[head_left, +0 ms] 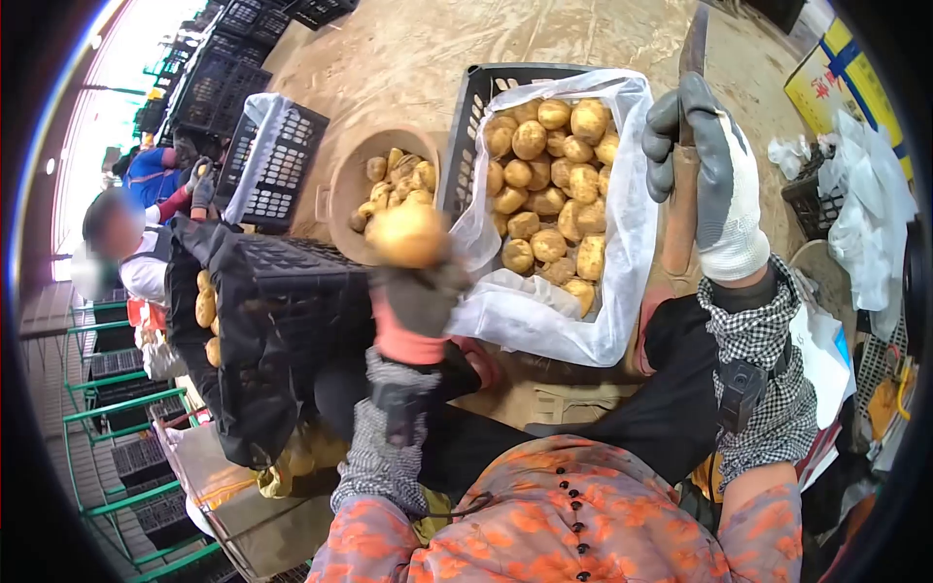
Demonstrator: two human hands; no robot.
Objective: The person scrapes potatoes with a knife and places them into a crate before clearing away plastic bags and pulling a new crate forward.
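Blurred by motion, my left hand [416, 303] in a dark glove grips a large yellow potato [410, 235] between the basin and the lined crate. My right hand [717, 180], in a grey-coated white glove, is closed around the wooden handle of a knife [681, 228], its blade pointing away from me. Between my hands stands a black plastic crate [465, 141] with a white liner [634, 209], holding many potatoes [569, 180]. A round brown basin [342, 214] left of it contains smaller or cut potatoes [403, 180].
At my left, a black crate [301, 282] is draped with dark cloth beside some potatoes [205, 309]. Another white-lined crate [282, 160] stands beyond it, near co-workers [155, 180]. On the right are plastic bags [860, 209] and a yellow box [836, 83].
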